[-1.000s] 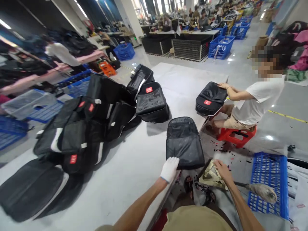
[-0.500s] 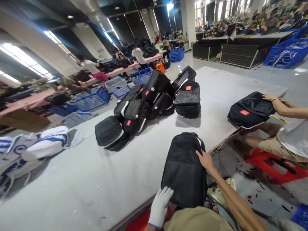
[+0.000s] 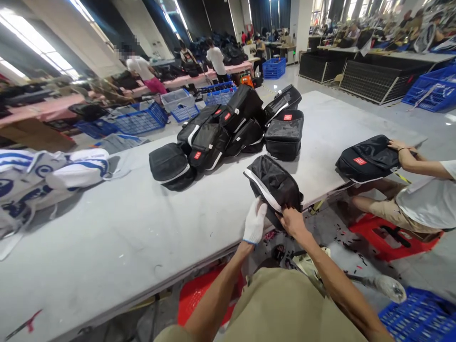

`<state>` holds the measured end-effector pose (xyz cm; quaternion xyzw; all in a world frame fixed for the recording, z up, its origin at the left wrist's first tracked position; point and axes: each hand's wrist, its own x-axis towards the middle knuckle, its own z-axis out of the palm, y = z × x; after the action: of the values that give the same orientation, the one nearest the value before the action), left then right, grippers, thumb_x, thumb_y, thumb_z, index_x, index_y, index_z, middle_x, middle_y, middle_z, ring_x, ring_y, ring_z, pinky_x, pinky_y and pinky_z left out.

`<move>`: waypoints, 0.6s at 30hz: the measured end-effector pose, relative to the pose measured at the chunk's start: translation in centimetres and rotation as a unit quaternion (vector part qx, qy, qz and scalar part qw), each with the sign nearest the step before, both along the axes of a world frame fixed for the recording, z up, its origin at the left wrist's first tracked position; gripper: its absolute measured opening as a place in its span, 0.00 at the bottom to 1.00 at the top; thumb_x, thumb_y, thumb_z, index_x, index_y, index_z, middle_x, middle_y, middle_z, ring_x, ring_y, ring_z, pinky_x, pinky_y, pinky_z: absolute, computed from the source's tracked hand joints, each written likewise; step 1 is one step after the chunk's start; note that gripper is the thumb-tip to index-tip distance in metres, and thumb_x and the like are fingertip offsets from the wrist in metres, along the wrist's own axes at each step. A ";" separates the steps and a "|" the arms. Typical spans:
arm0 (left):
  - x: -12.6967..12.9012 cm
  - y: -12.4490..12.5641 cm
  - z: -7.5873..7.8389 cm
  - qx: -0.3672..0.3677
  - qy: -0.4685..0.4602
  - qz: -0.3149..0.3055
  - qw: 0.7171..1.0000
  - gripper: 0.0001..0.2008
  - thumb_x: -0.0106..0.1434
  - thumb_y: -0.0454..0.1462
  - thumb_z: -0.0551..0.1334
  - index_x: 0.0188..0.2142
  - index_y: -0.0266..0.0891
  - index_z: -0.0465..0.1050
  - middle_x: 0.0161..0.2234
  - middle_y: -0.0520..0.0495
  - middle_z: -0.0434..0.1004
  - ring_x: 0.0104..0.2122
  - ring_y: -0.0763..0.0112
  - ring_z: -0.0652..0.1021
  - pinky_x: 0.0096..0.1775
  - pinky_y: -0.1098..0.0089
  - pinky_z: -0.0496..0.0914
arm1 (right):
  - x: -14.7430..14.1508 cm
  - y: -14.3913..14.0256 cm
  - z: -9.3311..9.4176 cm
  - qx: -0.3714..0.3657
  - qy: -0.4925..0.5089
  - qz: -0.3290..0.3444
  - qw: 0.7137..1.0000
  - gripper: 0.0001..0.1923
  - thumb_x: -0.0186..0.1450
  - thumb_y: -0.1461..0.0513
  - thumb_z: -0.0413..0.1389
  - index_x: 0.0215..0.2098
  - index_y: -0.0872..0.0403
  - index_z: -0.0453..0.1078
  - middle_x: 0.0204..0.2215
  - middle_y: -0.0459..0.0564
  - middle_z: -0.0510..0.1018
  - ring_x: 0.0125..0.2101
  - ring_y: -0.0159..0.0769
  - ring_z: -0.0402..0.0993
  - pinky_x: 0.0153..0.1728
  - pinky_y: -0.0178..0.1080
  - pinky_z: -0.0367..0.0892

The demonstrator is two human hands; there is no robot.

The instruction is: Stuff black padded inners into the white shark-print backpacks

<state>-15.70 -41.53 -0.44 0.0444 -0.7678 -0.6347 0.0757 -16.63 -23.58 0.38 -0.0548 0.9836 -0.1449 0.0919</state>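
A black backpack (image 3: 276, 178) with a white strip along its side lies tilted at the table's near edge, its lower end towards me. My left hand (image 3: 254, 222), in a white knitted glove, grips the near left edge of this backpack beside the white strip. The bare fingers of my right hand (image 3: 292, 221) are curled into its near end, their tips hidden by the fabric. Just beyond, another black backpack (image 3: 284, 135) with a red label stands beside a pile of black backpacks (image 3: 210, 142).
A co-worker's hand (image 3: 401, 145) rests on a black backpack (image 3: 366, 159) at the right table edge. White-and-blue bags (image 3: 78, 168) lie on the white table (image 3: 135, 237) at left. Red stools (image 3: 395, 237) and a blue crate (image 3: 423, 316) stand below.
The backpack has gone from flat-faced near my lap to tipped over further up the table, its white-stripped side now showing. Both my hands have moved forward to its near end.
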 end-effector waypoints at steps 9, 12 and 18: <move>-2.1 1.3 2.2 -0.053 -0.011 0.002 0.999 0.16 0.69 0.48 0.70 0.49 0.42 0.75 0.47 0.45 0.86 0.48 0.59 0.83 0.54 0.60 0.76 | 0.3 4.4 8.3 -0.194 0.197 -0.046 0.960 0.21 0.85 0.49 0.48 0.54 0.49 0.80 0.53 0.54 0.86 0.54 0.44 0.81 0.58 0.40 0.70; -1.7 1.0 1.2 -0.059 -0.030 -0.036 0.997 0.19 0.64 0.46 0.74 0.49 0.42 0.75 0.45 0.46 0.86 0.45 0.60 0.83 0.51 0.61 0.78 | -4.5 3.6 10.7 -0.186 0.244 -0.050 0.950 0.25 0.82 0.47 0.54 0.67 0.53 0.74 0.67 0.60 0.78 0.66 0.51 0.73 0.68 0.48 0.67; -0.9 0.9 -1.9 -0.001 -0.017 -0.096 0.995 0.27 0.66 0.38 0.70 0.63 0.42 0.74 0.56 0.42 0.86 0.53 0.58 0.86 0.60 0.55 0.79 | -10.7 0.4 10.4 -0.088 0.056 -0.078 0.991 0.35 0.80 0.45 0.55 0.79 0.45 0.57 0.58 0.58 0.84 0.57 0.58 0.82 0.59 0.54 0.74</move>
<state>-16.56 -40.64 -2.32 -0.0189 -0.7701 -0.6377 0.0007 -27.35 -23.20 10.81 0.0063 0.9719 -0.2343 0.0198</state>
